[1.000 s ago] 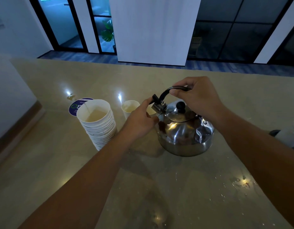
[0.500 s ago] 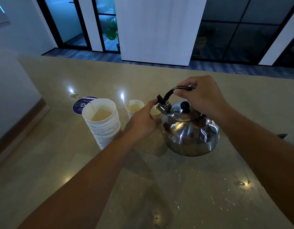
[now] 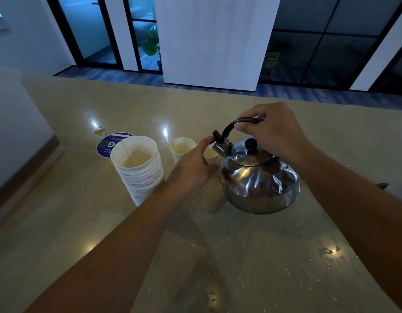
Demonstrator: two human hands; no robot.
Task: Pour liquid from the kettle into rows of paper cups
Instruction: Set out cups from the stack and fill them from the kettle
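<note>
Now the beige counter (image 3: pixel 218 114) carries a steel kettle (image 3: pixel 258 177), its handle gripped by the right hand (image 3: pixel 272 134); beside its spout, the left hand (image 3: pixel 191 168) holds a mostly hidden paper cup (image 3: pixel 211 152), near a cup stack (image 3: pixel 139 168).

The right hand (image 3: pixel 274 134) gripped the black handle (image 3: pixel 238 123) of the steel kettle (image 3: pixel 258 177), which stood tilted over the counter (image 3: pixel 218 256). The left hand (image 3: pixel 193 168) held a cup (image 3: pixel 211 152) under the spout (image 3: pixel 219 148). Beside it stood another filled cup (image 3: pixel 181 149) and a cup stack (image 3: pixel 139 168); a round sticker (image 3: pixel 106 144) lay behind.
</note>
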